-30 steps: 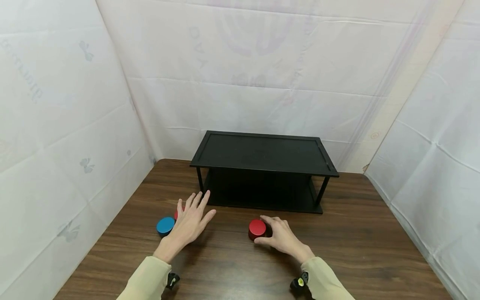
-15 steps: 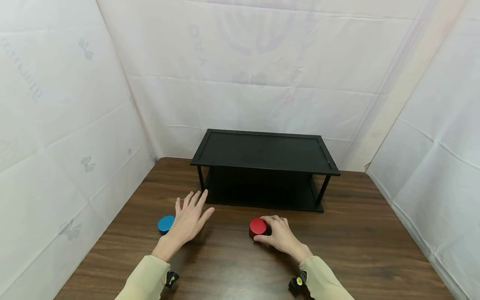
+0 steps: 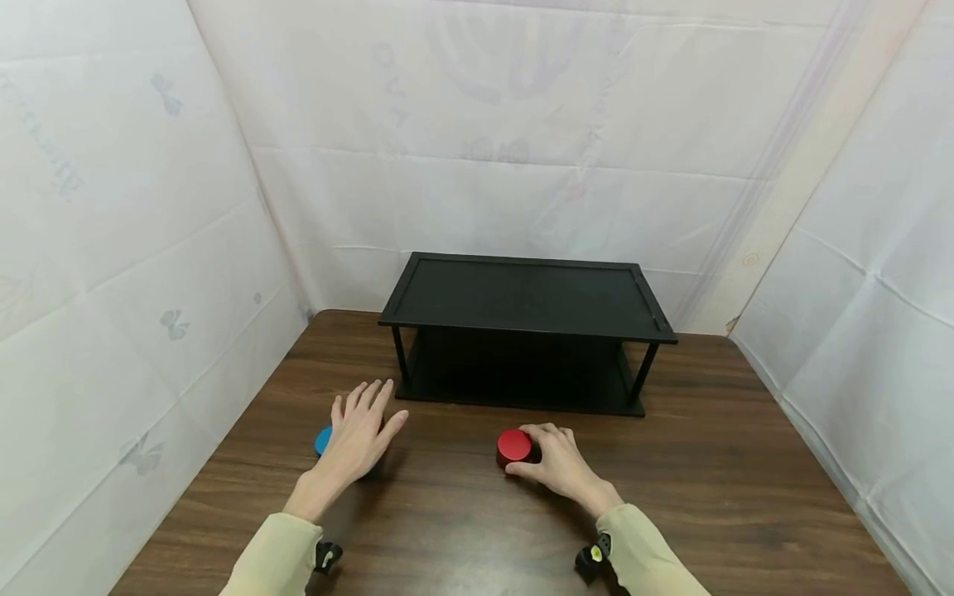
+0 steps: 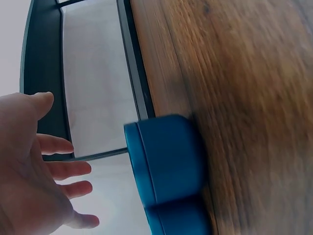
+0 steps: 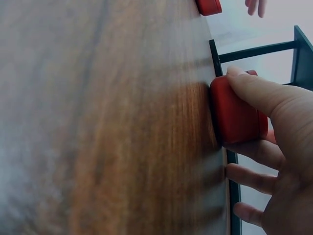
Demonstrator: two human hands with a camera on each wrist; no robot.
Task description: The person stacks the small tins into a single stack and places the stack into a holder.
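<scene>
My right hand (image 3: 557, 463) holds a round red tin (image 3: 514, 445) on the table, in front of a low black shelf. In the right wrist view the thumb lies on the side of the red tin (image 5: 234, 112), with the forefinger at its opposite side and the other fingers spread. My left hand (image 3: 350, 436) is held over the left side of the table, fingers spread and holding nothing. It mostly covers a round blue tin (image 3: 323, 439) in the head view. The left wrist view shows this hand beside a blue tin (image 4: 168, 159), with a second blue tin (image 4: 181, 218) adjoining it.
The two-level black shelf (image 3: 522, 294) stands at the back of the brown wooden table (image 3: 462, 513). White printed sheets (image 3: 507, 124) enclose the back and sides. Another red tin (image 5: 209, 6) shows at the top of the right wrist view.
My left hand has moved a little to the left, covering more of the blue tin. The right thumb and forefinger have closed in on the red tin, which stays in place.
</scene>
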